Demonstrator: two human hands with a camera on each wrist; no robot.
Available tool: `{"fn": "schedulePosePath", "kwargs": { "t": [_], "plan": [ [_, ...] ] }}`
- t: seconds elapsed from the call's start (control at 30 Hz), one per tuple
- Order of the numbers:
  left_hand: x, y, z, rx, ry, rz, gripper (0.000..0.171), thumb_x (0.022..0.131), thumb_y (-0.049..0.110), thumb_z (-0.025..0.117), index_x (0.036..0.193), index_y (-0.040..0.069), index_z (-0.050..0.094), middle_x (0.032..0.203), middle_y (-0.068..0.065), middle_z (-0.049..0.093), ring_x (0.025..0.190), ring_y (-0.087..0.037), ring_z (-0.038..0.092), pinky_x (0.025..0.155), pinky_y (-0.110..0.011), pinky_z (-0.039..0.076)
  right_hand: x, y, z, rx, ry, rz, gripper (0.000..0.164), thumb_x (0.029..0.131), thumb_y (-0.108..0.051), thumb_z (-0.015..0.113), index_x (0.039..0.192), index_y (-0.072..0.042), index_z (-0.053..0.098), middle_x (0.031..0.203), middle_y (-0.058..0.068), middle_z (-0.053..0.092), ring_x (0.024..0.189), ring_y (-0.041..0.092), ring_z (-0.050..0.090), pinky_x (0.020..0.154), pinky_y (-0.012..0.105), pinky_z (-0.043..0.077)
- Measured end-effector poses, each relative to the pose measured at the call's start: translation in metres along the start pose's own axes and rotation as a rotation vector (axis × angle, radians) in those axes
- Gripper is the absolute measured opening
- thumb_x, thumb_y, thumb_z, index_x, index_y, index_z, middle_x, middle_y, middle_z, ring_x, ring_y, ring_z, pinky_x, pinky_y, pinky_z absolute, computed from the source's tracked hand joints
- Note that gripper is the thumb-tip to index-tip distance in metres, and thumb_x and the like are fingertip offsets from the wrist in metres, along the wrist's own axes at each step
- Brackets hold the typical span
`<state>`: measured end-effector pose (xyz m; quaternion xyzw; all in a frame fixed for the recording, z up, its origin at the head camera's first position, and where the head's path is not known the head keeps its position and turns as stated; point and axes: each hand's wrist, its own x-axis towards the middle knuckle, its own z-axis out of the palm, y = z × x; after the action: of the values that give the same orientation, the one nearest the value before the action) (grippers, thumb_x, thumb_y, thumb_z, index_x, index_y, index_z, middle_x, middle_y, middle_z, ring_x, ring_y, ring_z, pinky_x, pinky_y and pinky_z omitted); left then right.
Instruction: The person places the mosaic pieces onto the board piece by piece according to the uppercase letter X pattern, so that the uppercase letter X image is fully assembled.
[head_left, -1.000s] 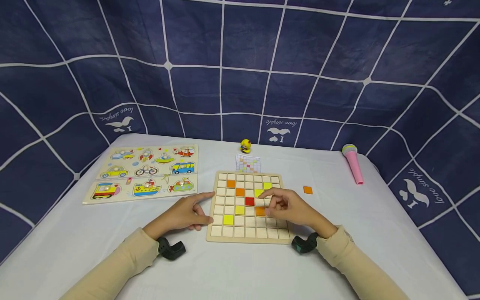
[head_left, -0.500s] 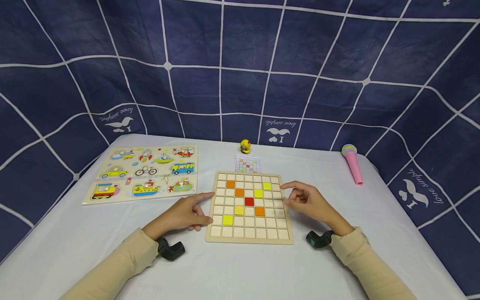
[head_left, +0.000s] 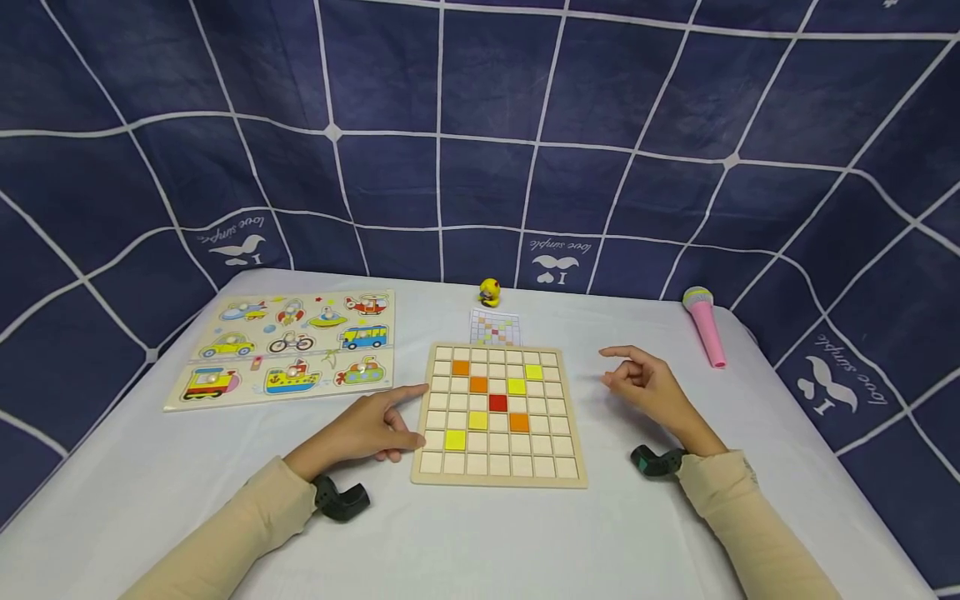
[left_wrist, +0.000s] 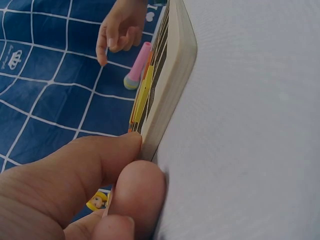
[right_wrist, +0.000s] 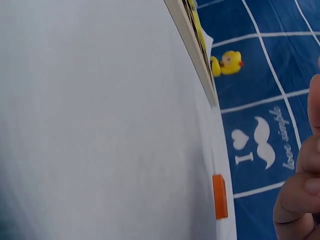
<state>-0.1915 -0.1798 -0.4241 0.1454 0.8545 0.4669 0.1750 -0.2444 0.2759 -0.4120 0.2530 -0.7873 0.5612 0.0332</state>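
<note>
A square wooden grid board (head_left: 498, 481) lies on the white table. In its cells sit several yellow tiles (head_left: 454, 440), three orange tiles (head_left: 519, 422) and one red tile (head_left: 498, 403). My left hand (head_left: 369, 427) touches the board's left edge with index fingertip and thumb tip spread apart. To the right of the board, my right hand (head_left: 647, 385) is raised with loosely bent fingers, holding nothing. A loose orange tile (right_wrist: 220, 196) lies on the table in the right wrist view; in the head view this hand hides it.
A small printed pattern card (head_left: 495, 327) lies behind the board, with a yellow toy figure (head_left: 490, 292) beyond it. On the left is a vehicle peg puzzle (head_left: 285, 350). A pink toy microphone (head_left: 707, 329) lies at the far right. A dark blue curtain (head_left: 480, 150) surrounds the table.
My right hand has left the board and moved right, to where the loose orange tile was seen. The left hand and the tiles on the board have stayed put.
</note>
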Motion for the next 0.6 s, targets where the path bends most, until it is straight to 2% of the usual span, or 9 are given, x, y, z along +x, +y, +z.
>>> {"fn": "schedulePosePath", "kwargs": {
  "t": [0.07,0.13,0.27,0.3,0.37,0.5,0.6],
  "plan": [
    [0.000,0.000,0.000,-0.001,-0.001,-0.001,0.085,0.091,0.017,0.088,0.163,0.003,0.046,0.073,-0.003,0.069,0.057,-0.015,0.066,0.052,-0.027,0.054,-0.001,0.003,-0.005,0.028,0.022,0.024,0.045,0.097,0.014,0.066,0.129,-0.018,0.071,0.081,0.002,0.072,0.070,0.003,0.064,0.051,0.020,0.041],
    [0.000,-0.001,0.000,-0.003,-0.001,0.000,0.085,0.092,0.017,0.088,0.163,0.003,0.045,0.073,-0.003,0.069,0.057,-0.015,0.065,0.052,-0.027,0.053,-0.002,0.005,-0.009,0.037,0.045,0.055,0.047,0.098,0.013,0.066,0.128,-0.022,0.071,0.082,0.003,0.073,0.068,0.003,0.063,0.049,0.022,0.039],
    [0.000,-0.001,0.000,-0.008,-0.002,0.001,0.085,0.091,0.018,0.088,0.163,0.003,0.045,0.073,-0.004,0.069,0.058,-0.015,0.066,0.052,-0.027,0.054,-0.005,0.010,-0.014,0.009,0.093,0.148,0.035,0.100,0.008,0.066,0.135,0.001,0.066,0.079,0.002,0.069,0.056,0.006,0.049,0.048,0.026,0.037],
    [0.000,-0.001,0.000,-0.008,-0.001,0.001,0.085,0.091,0.018,0.088,0.163,0.003,0.045,0.074,-0.004,0.069,0.058,-0.015,0.066,0.053,-0.027,0.054,-0.006,0.011,-0.015,-0.004,0.102,0.175,0.036,0.101,0.006,0.066,0.137,0.006,0.063,0.077,0.002,0.067,0.054,0.007,0.044,0.048,0.026,0.037],
    [0.000,-0.002,0.000,-0.009,-0.001,0.002,0.085,0.091,0.018,0.089,0.163,0.002,0.045,0.074,-0.004,0.069,0.058,-0.015,0.066,0.053,-0.028,0.054,-0.008,0.014,-0.018,-0.014,0.104,0.229,0.040,0.102,0.004,0.065,0.140,0.014,0.056,0.075,0.002,0.064,0.053,0.009,0.042,0.048,0.026,0.037],
    [0.000,-0.001,0.000,-0.007,-0.001,0.003,0.085,0.091,0.017,0.089,0.163,0.002,0.045,0.073,-0.004,0.069,0.058,-0.015,0.066,0.052,-0.027,0.054,-0.010,0.019,-0.021,-0.012,0.090,0.318,0.044,0.103,0.002,0.064,0.144,0.015,0.053,0.075,-0.002,0.062,0.053,0.008,0.042,0.049,0.022,0.037],
    [0.000,-0.001,-0.001,-0.003,0.000,0.006,0.085,0.091,0.017,0.089,0.163,0.002,0.045,0.073,-0.003,0.069,0.057,-0.015,0.065,0.052,-0.027,0.053,-0.011,0.020,-0.023,-0.014,0.084,0.354,0.045,0.103,0.001,0.065,0.144,0.015,0.053,0.075,-0.003,0.059,0.053,0.006,0.042,0.049,0.020,0.037]
  ]
}}
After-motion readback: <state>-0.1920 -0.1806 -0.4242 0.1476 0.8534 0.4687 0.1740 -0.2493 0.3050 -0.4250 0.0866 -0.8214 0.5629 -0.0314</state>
